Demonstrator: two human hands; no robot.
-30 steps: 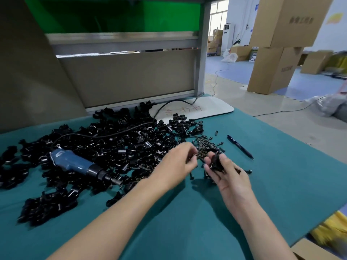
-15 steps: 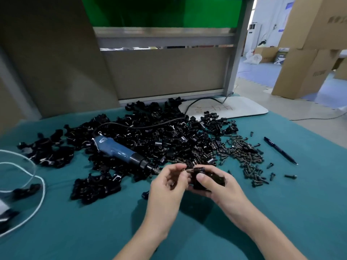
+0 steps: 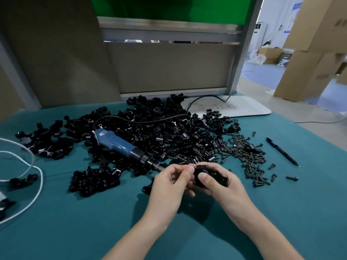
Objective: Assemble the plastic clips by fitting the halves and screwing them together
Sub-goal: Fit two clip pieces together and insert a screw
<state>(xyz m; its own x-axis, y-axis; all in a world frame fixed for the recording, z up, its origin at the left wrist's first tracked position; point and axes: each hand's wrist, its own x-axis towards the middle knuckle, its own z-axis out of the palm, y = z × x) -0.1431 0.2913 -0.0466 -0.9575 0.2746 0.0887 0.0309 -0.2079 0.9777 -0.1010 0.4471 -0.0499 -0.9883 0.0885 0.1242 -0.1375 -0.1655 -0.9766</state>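
Counter: a counter (image 3: 281, 212) covered edge to edge in plain teal cloth.
Middle: a wide heap of black plastic clip halves (image 3: 169, 136), breaking into separate clumps toward the left and the near side.
On the heap: a blue electric screwdriver (image 3: 116, 145) with a black nose, lying tilted, tip toward the near side. Its black cord (image 3: 150, 121) runs over the clips to the far edge.
Right of the heap: a pile of small dark metal screws (image 3: 244, 152) touching the clips, with a few single screws (image 3: 292, 178) lying apart.
Further right: a slim black pen (image 3: 281, 152), flat on the cloth.
Far edge: a flat white board with rounded corners (image 3: 244, 107), faint handwriting on it.
Left edge: a thin white cord (image 3: 37, 177) in loops, with a stray black clip piece (image 3: 23, 180) beside it.
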